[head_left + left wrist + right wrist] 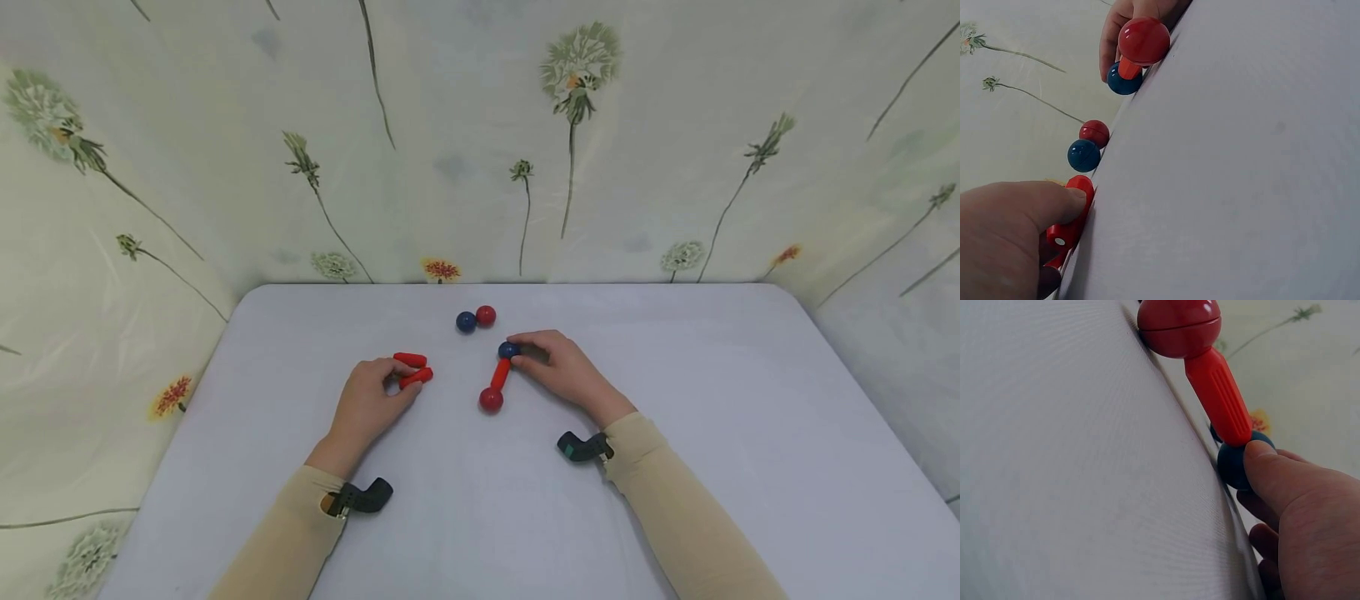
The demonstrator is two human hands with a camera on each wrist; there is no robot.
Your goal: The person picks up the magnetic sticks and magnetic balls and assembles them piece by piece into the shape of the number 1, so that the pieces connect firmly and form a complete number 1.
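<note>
A red stick [500,374] joins a red ball [491,400] to a blue ball [508,350]. My right hand [566,372] pinches that blue ball between thumb and fingers; the right wrist view shows the thumb on the blue ball [1234,467] beside the end of the red stick [1219,394]. At the left, my left hand [367,406] pinches the nearer of two loose red sticks [417,378]. The other red stick [410,360] lies just behind it. In the left wrist view the thumb presses on the held stick [1065,232].
Behind the joined piece, a loose blue ball [466,322] and a loose red ball [486,316] sit side by side. A white table [465,517] lies under everything, with a flower-patterned cloth [450,208] behind and at the sides.
</note>
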